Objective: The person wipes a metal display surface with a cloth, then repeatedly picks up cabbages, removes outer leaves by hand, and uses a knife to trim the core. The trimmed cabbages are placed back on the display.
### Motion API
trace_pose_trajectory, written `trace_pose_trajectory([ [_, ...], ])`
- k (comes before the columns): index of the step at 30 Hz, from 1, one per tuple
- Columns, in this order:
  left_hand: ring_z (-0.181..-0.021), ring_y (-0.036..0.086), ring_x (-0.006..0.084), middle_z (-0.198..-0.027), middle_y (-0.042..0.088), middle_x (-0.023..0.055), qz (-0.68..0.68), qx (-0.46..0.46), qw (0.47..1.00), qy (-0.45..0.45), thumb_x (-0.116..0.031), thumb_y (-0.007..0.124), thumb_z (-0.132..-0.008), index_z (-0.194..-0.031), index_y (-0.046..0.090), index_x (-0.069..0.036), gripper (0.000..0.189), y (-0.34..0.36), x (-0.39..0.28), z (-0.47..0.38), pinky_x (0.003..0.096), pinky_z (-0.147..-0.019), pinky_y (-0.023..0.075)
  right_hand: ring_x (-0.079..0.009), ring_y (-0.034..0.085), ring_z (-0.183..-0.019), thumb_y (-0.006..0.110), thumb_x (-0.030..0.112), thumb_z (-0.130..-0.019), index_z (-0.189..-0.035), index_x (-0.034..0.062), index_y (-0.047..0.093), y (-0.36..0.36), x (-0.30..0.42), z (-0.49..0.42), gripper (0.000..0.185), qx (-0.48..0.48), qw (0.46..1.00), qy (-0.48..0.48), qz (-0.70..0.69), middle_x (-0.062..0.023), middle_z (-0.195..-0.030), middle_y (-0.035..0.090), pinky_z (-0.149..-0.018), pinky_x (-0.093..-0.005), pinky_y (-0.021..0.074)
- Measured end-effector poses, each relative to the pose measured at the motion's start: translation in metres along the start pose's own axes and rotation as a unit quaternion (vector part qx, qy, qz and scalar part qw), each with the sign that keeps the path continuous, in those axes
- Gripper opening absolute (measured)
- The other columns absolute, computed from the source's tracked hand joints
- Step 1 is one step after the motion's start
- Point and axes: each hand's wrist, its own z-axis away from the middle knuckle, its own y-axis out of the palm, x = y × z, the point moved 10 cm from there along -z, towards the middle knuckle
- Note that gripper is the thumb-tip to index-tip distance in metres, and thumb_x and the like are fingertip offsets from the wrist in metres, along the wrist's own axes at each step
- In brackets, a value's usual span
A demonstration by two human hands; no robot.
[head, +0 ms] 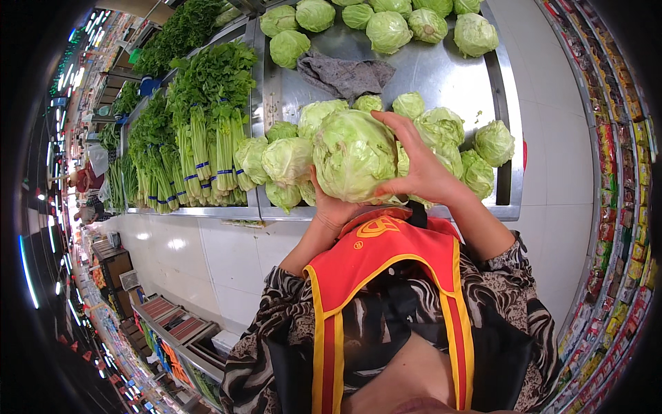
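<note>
A large head of green cabbage [354,158] is held up between my two hands, close in front of the red apron. My left hand [331,207] supports it from the lower left, with most of the fingers hidden beneath it. Along its right side my right hand [414,160] is spread, fingertips on the top edge and thumb near the bottom. Smaller cabbages lie around and behind it, such as one at the left [288,160] and one at the right [494,143]. All of them rest on a stainless steel display counter [434,72].
A crumpled grey cloth [344,75] lies mid-counter, with more cabbages [389,32] beyond it. Celery bunches [207,129] bound with blue bands fill the section to the left. Shelves of packaged goods [607,207] curve along the right. Another person [85,180] stands far left.
</note>
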Motion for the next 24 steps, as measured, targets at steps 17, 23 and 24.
trace_pose_trajectory([
  [17, -0.145, 0.03, 0.0367, -0.159, 0.03, 0.0108, -0.101, -0.085, 0.991, -0.014, -0.072, 0.033, -0.093, -0.155, 0.027, -0.018, 0.083, -0.021, 0.003, 0.006, 0.0621, -0.116, 0.0249, -0.022, 0.049, -0.119, 0.082, 0.006, -0.066, -0.111, 0.0108, 0.07, -0.01, -0.009, -0.009, 0.047, 0.041, 0.996, -0.06, -0.056, -0.0059, -0.127, 0.051, -0.101, -0.0344, 0.0403],
  [23, -0.144, 0.031, 0.0363, -0.158, 0.032, 0.0106, -0.01, -0.071, 0.997, -0.025, -0.075, 0.036, -0.09, -0.155, 0.028, -0.019, 0.086, -0.026, 0.004, 0.006, 0.062, -0.115, 0.0265, -0.0199, 0.05, -0.106, 0.084, 0.008, -0.067, -0.092, 0.0094, 0.069, -0.002, 0.002, 0.001, 0.029, 0.018, 0.997, -0.078, -0.023, -0.0053, -0.12, 0.049, -0.092, -0.0334, 0.0414],
  [24, -0.144, 0.032, 0.0364, -0.158, 0.032, 0.0103, 0.001, -0.069, 0.997, -0.027, -0.076, 0.037, -0.089, -0.155, 0.028, -0.02, 0.087, -0.024, 0.004, 0.006, 0.0623, -0.115, 0.0265, -0.0199, 0.05, -0.105, 0.084, 0.008, -0.068, -0.092, 0.0097, 0.068, 0.001, 0.002, 0.002, 0.029, 0.016, 0.996, -0.091, -0.016, -0.0056, -0.117, 0.05, -0.092, -0.0332, 0.0415],
])
